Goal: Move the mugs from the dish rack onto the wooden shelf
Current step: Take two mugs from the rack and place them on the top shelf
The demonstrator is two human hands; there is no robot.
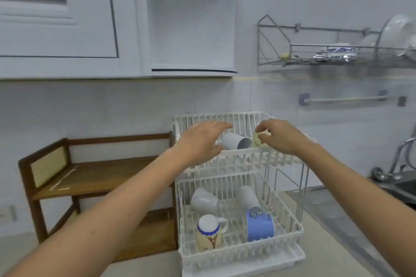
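1. Step in hand, by judgement: pick-up from the upper tier of the dish rack (290,229). Both hands reaching in at once.
2. Wooden shelf (94,175): standing on the worktop (315,227) just left of the rack, touching or nearly so. Top board bare of mugs; lower board partly hidden by the left forearm. No mug transferred yet.
3. Lower tier of rack, contents: four mugs. Two grey mugs (246,197) at the back, tilted. Blue mug (260,226) front right, mouth down. Cream patterned mug (208,233) front left, mouth down, handle to the right.
4. Upper tier, contents: white mug (236,141) lying on its side, mouth toward the right; speckled pale-green mug (258,139) just beside it at the right.
5. Left hand (200,139): fingers apart, curved over the base end of the white mug; contact not confirmable.
6. Right hand (280,136): fingers pinched together on the rim of the speckled mug.
7. Next move, by judgement: close left grip, lift both mugs clear of the tier wall, carry leftward, set down on the top board.
8. Caution: lower tier reachable only from the front, beneath the upper tier.
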